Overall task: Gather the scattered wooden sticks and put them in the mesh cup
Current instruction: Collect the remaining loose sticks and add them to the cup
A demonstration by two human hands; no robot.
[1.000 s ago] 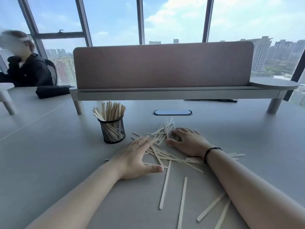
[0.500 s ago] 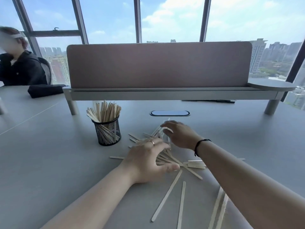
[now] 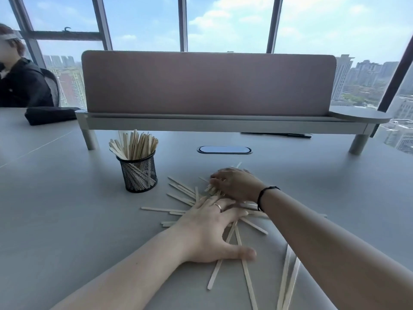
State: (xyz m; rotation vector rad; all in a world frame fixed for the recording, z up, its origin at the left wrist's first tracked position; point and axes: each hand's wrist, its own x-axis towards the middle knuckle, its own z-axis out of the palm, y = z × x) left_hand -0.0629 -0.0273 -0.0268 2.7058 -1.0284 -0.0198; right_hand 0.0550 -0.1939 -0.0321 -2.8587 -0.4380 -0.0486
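Several pale wooden sticks [image 3: 181, 190] lie scattered on the grey table [image 3: 67, 209], fanned out around both my hands. A black mesh cup [image 3: 138, 173] stands upright to their left, holding a bunch of sticks. My left hand [image 3: 210, 231], with a ring, lies flat with fingers spread on top of the pile. My right hand [image 3: 234, 184], a black band at its wrist, curls over the far end of the pile with its fingers closed around a few sticks. More sticks [image 3: 288, 280] lie under my right forearm near the front edge.
A raised shelf with a pink divider panel [image 3: 207, 83] spans the table behind the pile. An oval cable port [image 3: 224, 150] sits just beyond my right hand. A person in black [image 3: 20, 86] sits at the far left beside a black pouch [image 3: 49, 115].
My right hand has curled from flat into a grasp on sticks at the pile's far end. My left hand has slid right onto the pile, pushing sticks together.
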